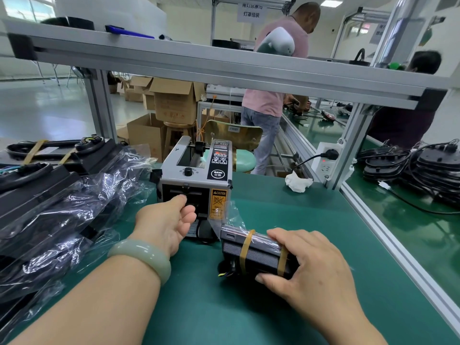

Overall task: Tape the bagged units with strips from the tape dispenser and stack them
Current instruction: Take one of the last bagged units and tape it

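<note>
We had our right hand [316,267] clamped on the unit [254,252]. Its fingers lay over the top and the thumb pressed the near side, so the unit sat pinned on the surface [311,220] about midway between the near and far edges. We held it that way so the bag would not slide while the other hand was busy. The unit lay just in front of the dispenser [196,180] and a little to its right, close enough for a strip to travel only a short way. Two tan bands [245,250] wrapped the unit. The loose end of its bag [232,215] stood up toward the dispenser, which we judged to be the flap needing tape.

Our left hand [164,220] was at the dispenser's outlet, with forefinger and thumb a little apart in front of the slot. It seemed placed to take a strip, though we could not tell whether any clear tape lay between the fingertips. The dispenser stood back toward the far edge, its outlet facing us so either hand could reach it.

Along the left edge lay the pile [62,195] of bagged units, their clear bags crumpled. It was out of the working space but within reach for stacking. From this we judged the step to be fetching a strip, with sealing and stacking of this unit not yet done.
</note>
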`<state>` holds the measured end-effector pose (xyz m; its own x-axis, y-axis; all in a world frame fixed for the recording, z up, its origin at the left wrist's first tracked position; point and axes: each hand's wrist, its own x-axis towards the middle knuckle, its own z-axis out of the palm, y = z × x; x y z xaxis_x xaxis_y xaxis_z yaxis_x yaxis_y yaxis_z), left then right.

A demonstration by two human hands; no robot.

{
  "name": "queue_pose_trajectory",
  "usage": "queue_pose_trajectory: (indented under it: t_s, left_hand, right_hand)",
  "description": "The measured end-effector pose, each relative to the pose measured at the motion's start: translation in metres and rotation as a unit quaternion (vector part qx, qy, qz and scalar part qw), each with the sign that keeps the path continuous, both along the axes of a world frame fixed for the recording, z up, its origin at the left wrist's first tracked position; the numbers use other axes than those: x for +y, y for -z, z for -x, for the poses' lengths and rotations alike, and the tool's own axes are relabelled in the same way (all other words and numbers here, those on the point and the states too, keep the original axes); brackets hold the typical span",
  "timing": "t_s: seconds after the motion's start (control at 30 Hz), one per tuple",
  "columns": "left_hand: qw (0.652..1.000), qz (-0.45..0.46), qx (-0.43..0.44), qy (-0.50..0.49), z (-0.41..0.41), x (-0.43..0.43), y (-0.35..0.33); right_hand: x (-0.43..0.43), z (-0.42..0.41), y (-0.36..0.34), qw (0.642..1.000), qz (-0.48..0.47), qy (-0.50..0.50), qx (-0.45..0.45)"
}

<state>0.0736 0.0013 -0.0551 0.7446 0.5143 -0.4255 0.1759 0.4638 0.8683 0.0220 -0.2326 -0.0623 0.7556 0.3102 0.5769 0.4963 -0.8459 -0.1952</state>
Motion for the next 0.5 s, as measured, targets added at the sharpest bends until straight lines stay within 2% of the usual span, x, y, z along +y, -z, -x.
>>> queue_pose_trajectory:
  t_s: [0.5]
  left_hand:
    - [0.999, -0.028, 0.016, -0.036, -0.003, -0.007, -0.003]
  right_hand:
    - [0.002, 0.001, -0.001, 1.0, 0.0, 0.013, 0.005]
